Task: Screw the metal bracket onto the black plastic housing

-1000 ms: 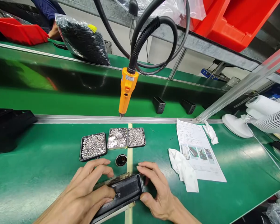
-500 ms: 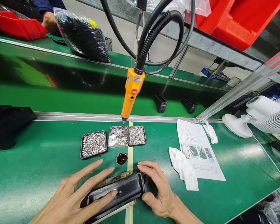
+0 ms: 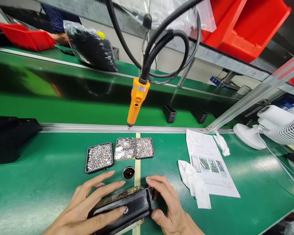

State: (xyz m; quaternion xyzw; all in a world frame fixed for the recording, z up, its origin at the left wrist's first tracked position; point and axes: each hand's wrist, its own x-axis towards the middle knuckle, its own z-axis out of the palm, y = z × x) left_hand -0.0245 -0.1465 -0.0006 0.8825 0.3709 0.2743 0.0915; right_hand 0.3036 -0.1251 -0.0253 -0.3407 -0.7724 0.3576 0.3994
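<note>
Left hand (image 3: 88, 209) lay flat, fingers spread on black case (image 3: 127, 209) | right hand (image 3: 166, 205) pinched its 3 o'clock end | risk: case could slide, loose grip

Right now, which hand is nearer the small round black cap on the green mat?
Left. The left hand's fingertips reach just below the small round black cap; the right hand sits farther right.

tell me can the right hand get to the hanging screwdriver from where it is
Probably yes: the right hand rests on the end of the black part, and the screwdriver hangs straight beyond it, with only low screw trays between.
</note>
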